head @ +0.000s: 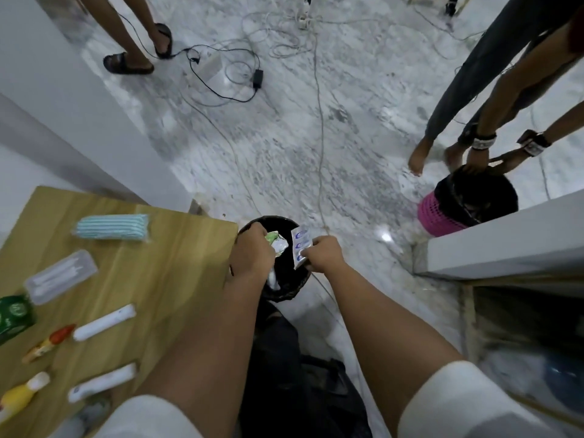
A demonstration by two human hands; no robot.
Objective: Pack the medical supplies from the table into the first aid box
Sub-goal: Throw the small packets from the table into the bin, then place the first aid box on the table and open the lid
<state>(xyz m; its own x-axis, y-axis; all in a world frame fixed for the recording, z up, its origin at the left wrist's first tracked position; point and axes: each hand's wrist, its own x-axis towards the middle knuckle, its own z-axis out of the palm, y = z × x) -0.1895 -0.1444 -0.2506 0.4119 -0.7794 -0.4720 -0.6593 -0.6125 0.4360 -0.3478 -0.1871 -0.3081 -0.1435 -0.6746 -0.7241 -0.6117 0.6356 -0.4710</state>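
from the head camera both hands hang over a small black bin (278,290) just off the table (177,248) corner: the left hand (251,252) is clenched on crumpled foil wrappers (277,243), and the right hand (322,252) pinches a blister strip (300,245), its long axis running away from the body. the remaining supplies, namely a mask pack (112,227), clear case (60,276), white tubes (104,322) and small bottles (19,398), lie well to the left, nearer the left hand. no first aid box shows, so i cannot tell where it stands.

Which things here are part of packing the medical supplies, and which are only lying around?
Job: face masks, clear case, two white tubes, blister pack in right hand.
Lying about: floor cables, pink bin, black bin.
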